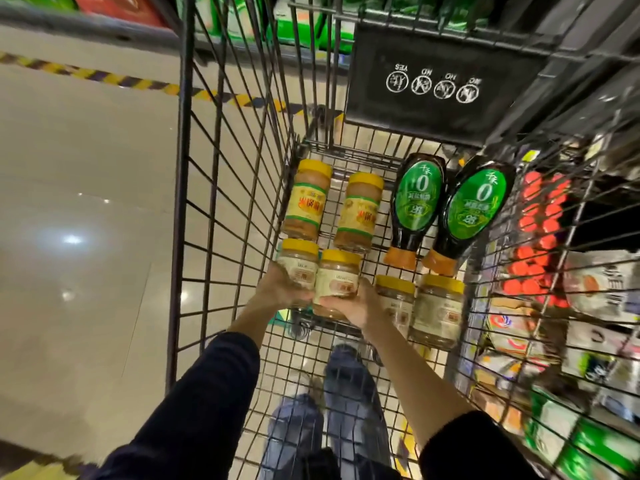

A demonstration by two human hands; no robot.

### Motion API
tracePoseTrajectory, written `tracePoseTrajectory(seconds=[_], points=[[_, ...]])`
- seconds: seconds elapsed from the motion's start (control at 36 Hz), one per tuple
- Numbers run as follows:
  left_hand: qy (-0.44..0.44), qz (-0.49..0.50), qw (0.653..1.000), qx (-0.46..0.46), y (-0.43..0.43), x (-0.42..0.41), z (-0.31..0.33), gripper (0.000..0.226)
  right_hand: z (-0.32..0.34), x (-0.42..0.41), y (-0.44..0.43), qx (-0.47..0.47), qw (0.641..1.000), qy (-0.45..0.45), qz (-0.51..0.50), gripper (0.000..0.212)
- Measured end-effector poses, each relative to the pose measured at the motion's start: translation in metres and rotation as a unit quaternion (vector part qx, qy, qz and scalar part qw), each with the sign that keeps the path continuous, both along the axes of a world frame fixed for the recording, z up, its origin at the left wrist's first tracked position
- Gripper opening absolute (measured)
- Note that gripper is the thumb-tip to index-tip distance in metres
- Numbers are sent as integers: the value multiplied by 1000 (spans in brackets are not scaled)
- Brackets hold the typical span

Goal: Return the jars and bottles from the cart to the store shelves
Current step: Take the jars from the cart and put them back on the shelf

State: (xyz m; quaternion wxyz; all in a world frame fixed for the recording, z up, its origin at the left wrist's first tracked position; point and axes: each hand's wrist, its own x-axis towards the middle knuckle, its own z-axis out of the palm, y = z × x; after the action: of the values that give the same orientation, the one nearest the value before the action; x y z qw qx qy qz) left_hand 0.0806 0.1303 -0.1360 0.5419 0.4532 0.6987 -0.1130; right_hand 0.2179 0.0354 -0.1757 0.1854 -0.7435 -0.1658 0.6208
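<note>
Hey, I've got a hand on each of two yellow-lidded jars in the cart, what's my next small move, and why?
Probably lift both straight up out of the cart. Your left hand grips the left jar and your right hand grips the second jar. A third jar lies close on the right, so a straight lift seems least likely to knock it.

We wear a dark navy long-sleeved top. The left sleeve (194, 403) fills the lower left of the frame and the right sleeve (460, 445) the lower right, each ending partway along the forearm. Blue denim jeans (349, 386) show at bottom centre.
</note>
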Motion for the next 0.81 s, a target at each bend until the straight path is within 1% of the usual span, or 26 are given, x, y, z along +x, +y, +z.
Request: tracePoseTrajectory(seconds=[0.03, 0.06, 0.08, 0.11, 0.14, 0.17, 0.19, 0.25, 0.28, 0.31, 0.36, 0.39, 0.44, 0.5, 0.53, 0.67, 0.72, 0.75, 0.81], points=[[-8, 3, 1000, 5, -1, -1, 2, 117, 3, 2, 1, 3, 1000, 15, -6, 91], [-19, 10, 1000, 4, -2, -2, 1, 134, 8, 2, 1, -4, 1000, 20, -11, 92], [-28, 15, 999, 1, -4, -5, -3, 146, 13, 3, 2, -12, 1000, 15, -17, 86], [-45, 24, 999, -5, -6, -9, -7, 148, 20, 4, 4, -25, 999, 19, -23, 77], [-73, 30, 997, -16, -6, -8, -1, 143, 24, 6, 5, -29, 999, 25, -31, 70], [-104, 42, 993, -31, -6, -5, 8, 128, 29, 8, 4, -33, 998, 31, -39, 67], [-121, 52, 990, -58, -6, 2, 25, 107, 37, 11, 3, -25, 998, 39, -43, 65], [-141, 62, 985, -71, -7, 10, 48, 64, 45, 15, 0, 5, 999, 35, -40, 67], [-137, 74, 986, -54, -7, 13, 51, 53, 51, 18, -1, 10, 999, 27, -38, 69], [-142, 73, 987, -34, -8, 14, 55, 49, 56, 20, -1, 8, 999, 26, -46, 67], [-162, 92, 982, -32, -10, 17, 69, 50, 68, 26, -2, 11, 996, 33, -77, 51], [-162, 90, 982, -27, -9, 18, 76, 54, 78, 29, -1, 19, 996, 31, -85, 47], [-176, 85, 980, -25, -9, 21, 92, 56, 93, 38, -2, 37, 994, 37, -99, 46], [-192, 69, 979, -10, -9, 24, 108, 47, 110, 46, -5, 60, 989, 50, -126, 34], [-193, 66, 979, 8, -9, 27, 119, 44, 123, 50, -5, 74, 987, 50, -134, 31], [-222, 34, 974, 19, -4, 27, 163, 52, 174, 62, -7, 108, 983, 29, -146, 37], [-239, 10, 971, 24, -1, 24, 184, 64, 189, 66, -10, 122, 978, 19, -170, 58], [-246, 2, 969, 25, 1, 23, 195, 71, 199, 67, -12, 138, 974, 12, -179, 63], [-265, -9, 963, 36, 3, 21, 217, 74, 218, 68, -17, 175, 966, -7, -188, 55]])
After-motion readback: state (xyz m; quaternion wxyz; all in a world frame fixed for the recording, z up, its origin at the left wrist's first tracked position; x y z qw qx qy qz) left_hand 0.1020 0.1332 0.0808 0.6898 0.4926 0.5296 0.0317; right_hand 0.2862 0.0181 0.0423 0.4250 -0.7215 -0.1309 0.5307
